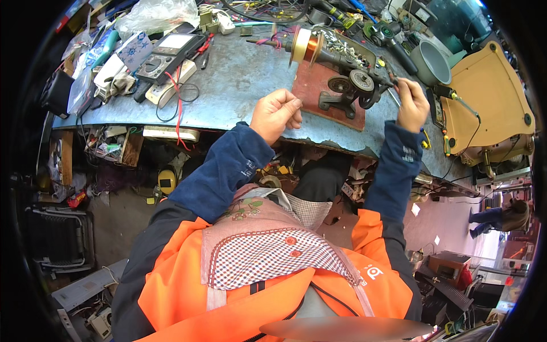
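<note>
A dark metal hand-cranked winder (336, 102) with two round dials (361, 81) stands on a worn red board (310, 77). Its shaft carries a pale yellow spool (299, 45) and a copper-coloured coil (312, 48), with pink strands wound farther left on the shaft. My right hand (411, 105) is closed on the handle (393, 80) at the winder's right end. My left hand (276, 114) is closed in a pinch beside the board's left edge, below the spool; what it pinches, if anything, is too small to make out.
The blue bench (239, 74) holds a multimeter (156, 66), red leads, tools (393, 43), a grey bowl (433, 65) and a metal-bits tray behind the winder. A yellow board (487, 97) leans at the right. Another person (501, 218) is at the far right. Clutter crowds the floor below.
</note>
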`<state>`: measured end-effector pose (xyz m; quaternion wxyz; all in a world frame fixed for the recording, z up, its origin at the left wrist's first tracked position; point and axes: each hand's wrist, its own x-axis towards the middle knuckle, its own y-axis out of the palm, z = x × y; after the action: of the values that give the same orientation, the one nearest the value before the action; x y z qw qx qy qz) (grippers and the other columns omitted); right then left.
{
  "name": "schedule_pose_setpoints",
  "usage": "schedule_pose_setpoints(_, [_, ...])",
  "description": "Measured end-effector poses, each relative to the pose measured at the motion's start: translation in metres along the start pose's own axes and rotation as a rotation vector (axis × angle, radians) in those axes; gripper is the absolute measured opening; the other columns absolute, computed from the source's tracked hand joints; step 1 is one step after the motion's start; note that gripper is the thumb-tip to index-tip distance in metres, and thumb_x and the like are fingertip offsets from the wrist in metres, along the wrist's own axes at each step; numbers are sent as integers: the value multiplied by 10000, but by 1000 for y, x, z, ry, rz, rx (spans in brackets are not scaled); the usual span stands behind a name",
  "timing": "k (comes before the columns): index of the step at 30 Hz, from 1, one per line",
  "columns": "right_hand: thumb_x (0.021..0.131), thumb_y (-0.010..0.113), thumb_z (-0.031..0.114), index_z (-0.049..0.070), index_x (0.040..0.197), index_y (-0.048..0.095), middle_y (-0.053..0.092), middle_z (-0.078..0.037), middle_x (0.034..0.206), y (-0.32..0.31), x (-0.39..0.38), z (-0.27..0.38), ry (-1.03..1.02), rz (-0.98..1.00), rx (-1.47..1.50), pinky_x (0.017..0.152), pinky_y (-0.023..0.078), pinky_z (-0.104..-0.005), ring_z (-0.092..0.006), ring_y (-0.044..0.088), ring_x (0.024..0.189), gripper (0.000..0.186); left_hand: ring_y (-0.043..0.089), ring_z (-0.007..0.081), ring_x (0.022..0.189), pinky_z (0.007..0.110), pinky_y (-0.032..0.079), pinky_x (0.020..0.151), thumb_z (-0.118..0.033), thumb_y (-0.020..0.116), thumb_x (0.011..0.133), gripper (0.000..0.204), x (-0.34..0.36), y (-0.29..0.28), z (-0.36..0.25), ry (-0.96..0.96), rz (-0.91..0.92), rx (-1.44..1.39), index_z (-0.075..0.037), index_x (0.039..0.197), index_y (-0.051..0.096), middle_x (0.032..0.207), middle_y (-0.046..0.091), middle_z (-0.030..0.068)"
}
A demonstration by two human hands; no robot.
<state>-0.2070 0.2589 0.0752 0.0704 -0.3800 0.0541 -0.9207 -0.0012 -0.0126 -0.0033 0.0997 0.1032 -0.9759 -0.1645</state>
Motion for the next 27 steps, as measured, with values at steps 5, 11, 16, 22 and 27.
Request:
schedule_pose_setpoints(5, [912, 694, 76, -21, 978, 714, 662, -74, 819, -1, -40, -41, 84, 218, -415, 713, 477, -284, -145, 609, 768, 119, 641, 120, 624, 250, 524, 583, -166, 602, 1021, 138, 1, -2, 0, 15, -1, 33, -42, 965, 624, 766, 675, 48])
schedule_pose_setpoints(11, [878, 677, -11, -43, 926, 698, 574, -48, 779, -24, -81, 28, 33, 335, -69, 645, 394, -271, -138, 529, 715, 62, 638, 121, 615, 247, 517, 577, -170, 605, 1021, 143, -2, -3, 0, 23, -32, -14, -44, 958, 627, 756, 672, 48])
schedule_pose_setpoints(16, [904, 668, -33, -38, 969, 712, 667, -36, 903, -11, -22, 27, 6, 36, 91, 736, 446, -230, -103, 587, 830, 79, 638, 120, 615, 248, 519, 579, -172, 606, 1022, 146, 0, -1, 0, 24, -29, -18, -44, 956, 626, 753, 671, 48])
schedule_pose_setpoints(22, [910, 704, 78, -22, 995, 722, 701, -65, 867, 4, -26, -31, 198, 203, -388, 755, 487, -275, -139, 629, 807, 133, 638, 119, 622, 252, 523, 585, -172, 603, 1024, 146, 0, -1, 0, 17, -29, 1, -44, 957, 625, 758, 671, 48])
schedule_pose_setpoints(27, [887, 682, 16, -43, 967, 713, 624, -53, 796, -22, -85, 35, 145, 397, -195, 679, 432, -273, -132, 559, 743, 105, 638, 118, 623, 252, 526, 588, -167, 600, 1024, 141, -3, -5, 2, 24, -22, 9, -44, 960, 626, 763, 672, 47])
